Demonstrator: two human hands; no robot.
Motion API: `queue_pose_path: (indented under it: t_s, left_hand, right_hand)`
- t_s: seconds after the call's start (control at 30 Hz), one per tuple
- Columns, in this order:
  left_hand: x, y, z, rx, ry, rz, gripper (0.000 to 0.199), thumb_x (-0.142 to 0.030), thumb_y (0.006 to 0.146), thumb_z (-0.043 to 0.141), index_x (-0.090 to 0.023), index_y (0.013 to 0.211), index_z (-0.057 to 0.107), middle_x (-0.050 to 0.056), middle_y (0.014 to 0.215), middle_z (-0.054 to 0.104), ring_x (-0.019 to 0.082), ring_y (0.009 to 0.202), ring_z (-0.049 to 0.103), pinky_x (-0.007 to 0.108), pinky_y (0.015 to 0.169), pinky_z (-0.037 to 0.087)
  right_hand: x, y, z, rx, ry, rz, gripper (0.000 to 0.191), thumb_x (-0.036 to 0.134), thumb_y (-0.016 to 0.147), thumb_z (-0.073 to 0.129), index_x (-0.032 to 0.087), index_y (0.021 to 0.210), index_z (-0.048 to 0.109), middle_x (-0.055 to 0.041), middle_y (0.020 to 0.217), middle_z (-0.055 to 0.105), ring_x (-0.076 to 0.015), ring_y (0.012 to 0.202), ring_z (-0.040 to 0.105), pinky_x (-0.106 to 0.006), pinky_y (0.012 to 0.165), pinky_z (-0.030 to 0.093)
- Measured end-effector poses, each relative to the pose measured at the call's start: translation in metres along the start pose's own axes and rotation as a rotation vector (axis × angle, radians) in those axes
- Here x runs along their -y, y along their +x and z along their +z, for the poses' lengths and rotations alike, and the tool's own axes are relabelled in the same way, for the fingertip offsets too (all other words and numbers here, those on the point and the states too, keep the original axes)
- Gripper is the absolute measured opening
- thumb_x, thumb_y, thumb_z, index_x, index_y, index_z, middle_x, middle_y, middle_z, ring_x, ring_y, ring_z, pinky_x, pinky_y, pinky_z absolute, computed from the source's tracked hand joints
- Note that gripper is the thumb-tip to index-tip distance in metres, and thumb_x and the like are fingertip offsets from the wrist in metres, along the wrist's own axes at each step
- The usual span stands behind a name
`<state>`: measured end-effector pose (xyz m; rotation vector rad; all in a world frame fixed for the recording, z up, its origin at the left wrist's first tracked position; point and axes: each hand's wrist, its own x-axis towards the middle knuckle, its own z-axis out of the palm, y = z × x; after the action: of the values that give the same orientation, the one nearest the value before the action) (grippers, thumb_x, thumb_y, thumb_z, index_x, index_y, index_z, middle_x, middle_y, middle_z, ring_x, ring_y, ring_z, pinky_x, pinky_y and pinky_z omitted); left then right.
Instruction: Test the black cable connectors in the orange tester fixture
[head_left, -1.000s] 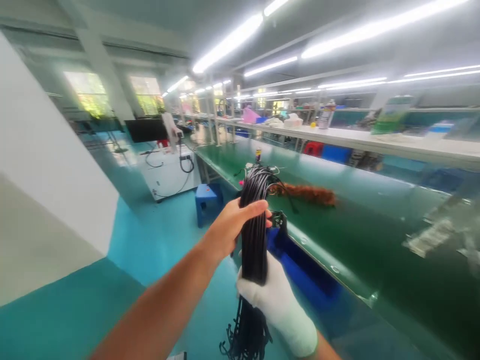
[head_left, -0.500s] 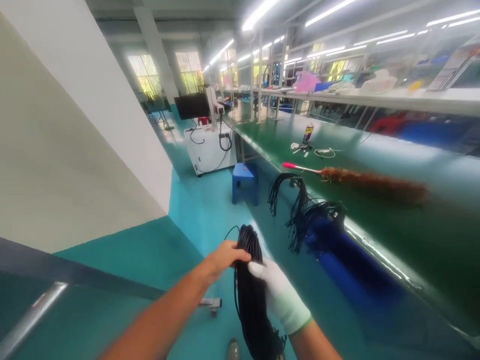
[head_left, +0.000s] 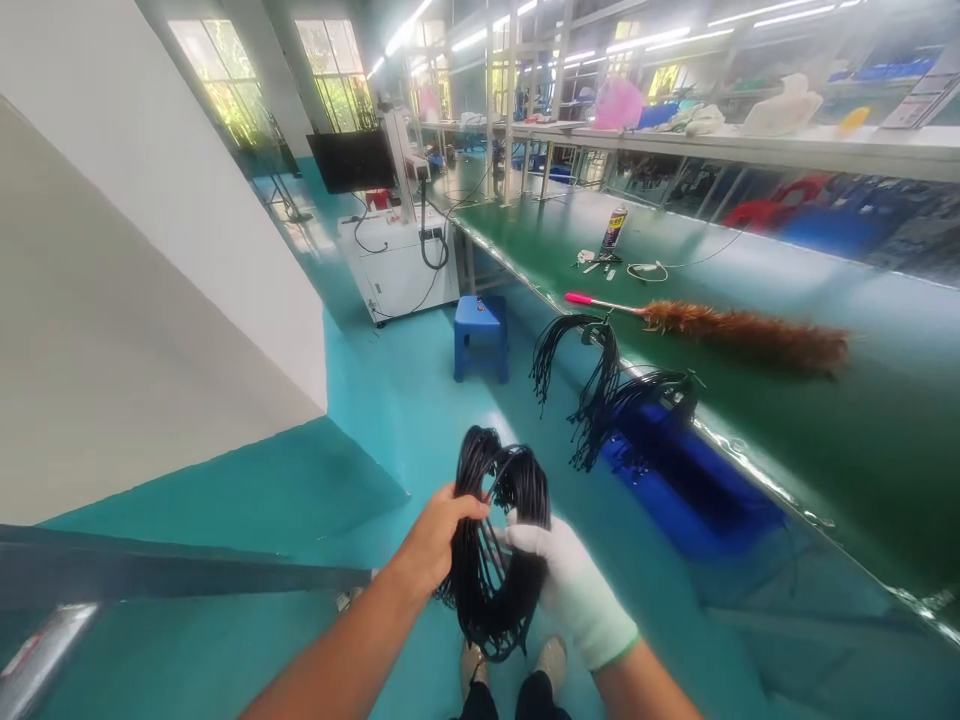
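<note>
A thick bundle of black cables (head_left: 525,490) hangs between my two hands in front of my feet, parted down the middle into two sections. My bare left hand (head_left: 442,535) is closed around the left section, thumb on top. My right hand (head_left: 562,565), in a white glove, grips the right section; some of its fingers are behind the cables. More black cables (head_left: 596,400) drape over the near edge of the green-topped bench (head_left: 757,430) to the right, above a blue bin (head_left: 690,490).
On the bench lie a brown duster (head_left: 742,335) with a pink handle and a spray can (head_left: 613,230). A blue stool (head_left: 481,335) stands on the floor ahead, near a white cabinet (head_left: 409,270) with a monitor. A pale pillar (head_left: 187,250) rises at left.
The black cable bundle was gathered in one mass and is now spread into two sections between my hands. My view has tilted down a little, bringing my feet into sight.
</note>
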<state>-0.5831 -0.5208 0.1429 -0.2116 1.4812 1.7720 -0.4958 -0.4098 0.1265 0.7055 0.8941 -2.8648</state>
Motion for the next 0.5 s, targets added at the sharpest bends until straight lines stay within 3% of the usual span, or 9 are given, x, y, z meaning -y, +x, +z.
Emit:
queue_pose_path:
  t_s: [0.13, 0.23, 0.37, 0.43, 0.5]
  left_hand:
    - [-0.018, -0.006, -0.007, 0.049, 0.021, 0.009, 0.008, -0.013, 0.063, 0.062, -0.015, 0.067, 0.055, 0.001, 0.058, 0.059, 0.013, 0.052, 0.054, 0.026, 0.051, 0.046]
    - [-0.036, -0.015, -0.018, 0.097, 0.048, 0.028, 0.013, -0.015, 0.065, 0.068, -0.015, 0.07, 0.056, -0.003, 0.05, 0.053, 0.011, 0.047, 0.05, 0.026, 0.052, 0.046]
    - [-0.066, -0.039, -0.029, 0.157, 0.104, 0.049, 0.012, -0.018, 0.069, 0.07, -0.014, 0.068, 0.058, -0.005, 0.049, 0.048, 0.009, 0.043, 0.045, 0.029, 0.053, 0.048]
    - [-0.078, -0.056, -0.023, 0.161, 0.143, 0.061, 0.015, -0.017, 0.069, 0.07, -0.013, 0.061, 0.058, -0.004, 0.048, 0.048, 0.009, 0.042, 0.044, 0.03, 0.053, 0.048]
    - [-0.089, -0.074, -0.01, 0.12, 0.137, 0.139, 0.009, -0.017, 0.071, 0.068, -0.014, 0.069, 0.061, -0.006, 0.049, 0.047, 0.008, 0.043, 0.043, 0.029, 0.056, 0.049]
  right_hand:
    - [0.009, -0.001, 0.015, 0.014, -0.122, -0.041, 0.023, 0.019, 0.056, 0.077, 0.013, 0.067, 0.057, -0.0003, 0.058, 0.059, -0.0161, 0.056, 0.057, -0.029, 0.058, 0.044]
    - [0.028, -0.001, 0.013, -0.053, -0.181, -0.056, 0.022, 0.019, 0.059, 0.075, 0.015, 0.066, 0.055, 0.0026, 0.05, 0.054, -0.0139, 0.048, 0.054, -0.029, 0.054, 0.044]
    - [0.075, 0.009, -0.017, -0.097, -0.16, -0.073, 0.03, 0.027, 0.069, 0.07, 0.018, 0.056, 0.045, 0.0083, 0.042, 0.041, -0.0069, 0.036, 0.038, -0.026, 0.045, 0.039]
    - [0.102, 0.018, -0.037, -0.007, -0.246, -0.015, 0.034, 0.029, 0.076, 0.065, 0.019, 0.053, 0.042, 0.0074, 0.041, 0.039, -0.008, 0.037, 0.04, -0.026, 0.045, 0.039]
    - [0.128, 0.029, -0.059, 0.075, -0.322, 0.055, 0.034, 0.028, 0.078, 0.062, 0.019, 0.052, 0.041, 0.0075, 0.042, 0.037, -0.0075, 0.037, 0.039, -0.025, 0.045, 0.038]
